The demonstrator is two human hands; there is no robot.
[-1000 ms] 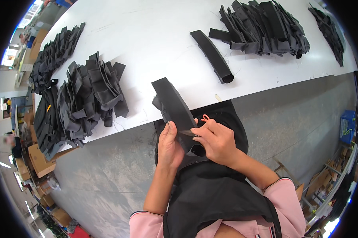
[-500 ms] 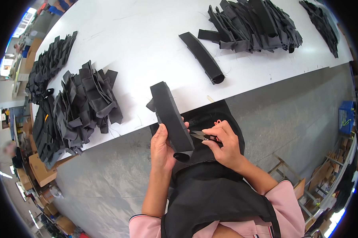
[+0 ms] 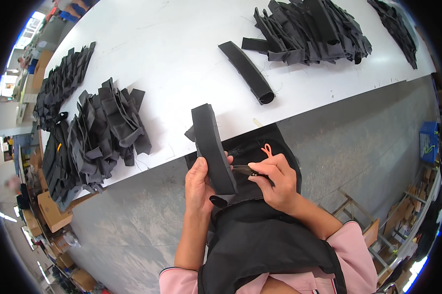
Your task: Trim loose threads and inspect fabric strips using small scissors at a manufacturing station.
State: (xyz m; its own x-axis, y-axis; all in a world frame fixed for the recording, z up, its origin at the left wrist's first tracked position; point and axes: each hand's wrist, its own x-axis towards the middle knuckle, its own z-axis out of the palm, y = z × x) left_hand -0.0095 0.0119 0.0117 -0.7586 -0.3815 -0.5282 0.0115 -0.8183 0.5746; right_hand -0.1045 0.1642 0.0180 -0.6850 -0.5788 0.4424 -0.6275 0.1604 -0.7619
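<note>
My left hand [image 3: 196, 182] grips a black folded fabric strip [image 3: 210, 139] near its lower end, thumb on the near side and fingertips showing past the right edge. The strip stands slanted above my lap, its far end over the table's front edge, and a curled open end shows at the bottom. In my right hand [image 3: 281, 182] is a pair of thread snips [image 3: 243, 169], pinched between thumb and fingers, with an orange loop [image 3: 266, 149] sticking out above. The blades point left, with their tips at the strip's right edge.
On the white table [image 3: 172, 59] lie a single black strip [image 3: 248, 73], a large heap of strips [image 3: 309, 36] at the far right and more heaps [image 3: 108, 125] on the left. Loose threads are scattered about. A blue basket [image 3: 428, 142] stands far right; cardboard boxes [image 3: 53, 210] sit lower left.
The snips' blades have come together at the strip's edge, where they were a little apart before. My left hand has turned the strip slightly, and more of the orange loop shows.
</note>
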